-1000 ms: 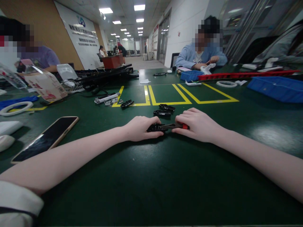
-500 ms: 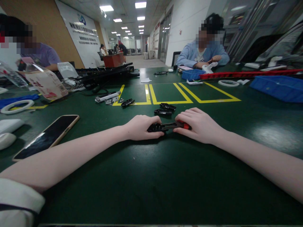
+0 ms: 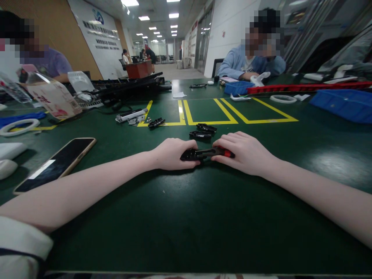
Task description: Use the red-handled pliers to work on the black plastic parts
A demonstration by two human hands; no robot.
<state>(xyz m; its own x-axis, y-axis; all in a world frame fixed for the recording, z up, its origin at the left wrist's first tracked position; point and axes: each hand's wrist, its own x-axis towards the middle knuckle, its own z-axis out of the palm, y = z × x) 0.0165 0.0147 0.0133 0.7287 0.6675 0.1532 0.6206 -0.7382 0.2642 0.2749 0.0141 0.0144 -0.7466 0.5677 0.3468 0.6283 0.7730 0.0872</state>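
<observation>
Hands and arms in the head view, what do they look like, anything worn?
Both forearms are bare, with no gloves, watch or rings visible on the left hand or right hand. A white sleeve with a dark band shows at the left arm's near end.

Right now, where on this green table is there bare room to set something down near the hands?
Bare green table lies between the two forearms, and to the right of the right hand, before the blue bin. It is crowded beyond the left hand: black parts and the phone.
</observation>
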